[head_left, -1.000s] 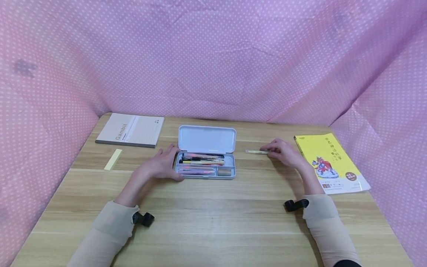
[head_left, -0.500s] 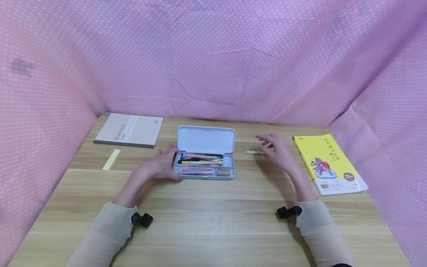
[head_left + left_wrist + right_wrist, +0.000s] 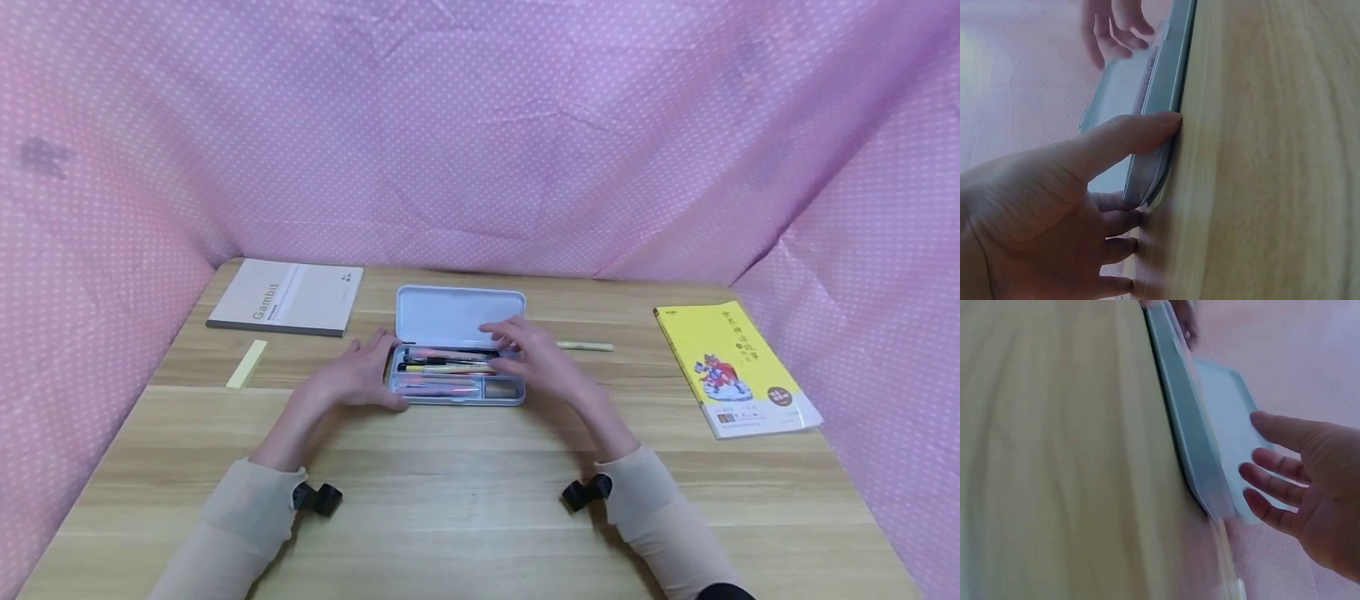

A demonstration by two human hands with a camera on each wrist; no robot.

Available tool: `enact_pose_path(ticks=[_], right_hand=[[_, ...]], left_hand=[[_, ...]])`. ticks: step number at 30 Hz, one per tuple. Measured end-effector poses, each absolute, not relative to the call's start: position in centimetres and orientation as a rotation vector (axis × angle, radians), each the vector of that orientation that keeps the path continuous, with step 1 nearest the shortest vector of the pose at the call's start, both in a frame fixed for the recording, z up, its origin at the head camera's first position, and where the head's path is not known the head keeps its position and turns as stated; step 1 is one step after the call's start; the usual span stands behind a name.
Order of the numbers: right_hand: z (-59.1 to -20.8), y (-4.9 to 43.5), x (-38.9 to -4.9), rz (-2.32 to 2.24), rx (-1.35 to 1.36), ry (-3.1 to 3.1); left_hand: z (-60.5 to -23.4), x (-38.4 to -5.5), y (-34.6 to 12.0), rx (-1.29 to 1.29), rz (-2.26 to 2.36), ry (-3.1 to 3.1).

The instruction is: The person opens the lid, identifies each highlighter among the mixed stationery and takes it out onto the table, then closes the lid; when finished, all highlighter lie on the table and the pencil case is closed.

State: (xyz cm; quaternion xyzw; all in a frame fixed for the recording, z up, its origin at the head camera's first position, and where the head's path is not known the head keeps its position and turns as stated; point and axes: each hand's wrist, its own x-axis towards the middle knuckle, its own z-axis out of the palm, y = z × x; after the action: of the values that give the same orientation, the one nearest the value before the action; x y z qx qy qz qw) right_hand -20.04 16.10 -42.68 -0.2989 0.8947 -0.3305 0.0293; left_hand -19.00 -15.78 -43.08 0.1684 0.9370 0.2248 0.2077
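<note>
Pencil case: the pale blue, rectangular hinged case (image 3: pixel 1190 419) sits mid-counter, its pale lid (image 3: pixel 442 315) tilted back on the far side.
Inside: slim pens and pencils (image 3: pixel 448 368) lie lengthwise; a brownish block (image 3: pixel 501 389) fills the small near-right compartment.
Left hand: the left hand (image 3: pixel 356 375) is spread wide around the case's left end, thumb touching the front wall.
Right hand: the right hand (image 3: pixel 538 358) hovers over the right end, fingers loosely spread, holding nothing.
Pale yellow pen: the slender pen (image 3: pixel 588 346) lies just right of the case.
Counter left: a grey-white "Gambit" notebook (image 3: pixel 288 296) and a flat cream strip (image 3: pixel 247 364).
Counter right: a yellow-and-white paperback (image 3: pixel 735 367).
</note>
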Motion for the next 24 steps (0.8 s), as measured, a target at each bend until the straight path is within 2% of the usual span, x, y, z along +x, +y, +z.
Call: enact_pose_path(ticks=[8,24], right_hand=[[-43.0,14.5,-19.7,-0.783,-1.003,2.781],[-43.5,14.0,-19.6,-0.724,-1.052,2.763]], left_hand=[[-43.1,-19.1,-15.6,0.475,0.631,2.608],[-43.3,-19.3,-15.9,0.451,0.615,2.605]])
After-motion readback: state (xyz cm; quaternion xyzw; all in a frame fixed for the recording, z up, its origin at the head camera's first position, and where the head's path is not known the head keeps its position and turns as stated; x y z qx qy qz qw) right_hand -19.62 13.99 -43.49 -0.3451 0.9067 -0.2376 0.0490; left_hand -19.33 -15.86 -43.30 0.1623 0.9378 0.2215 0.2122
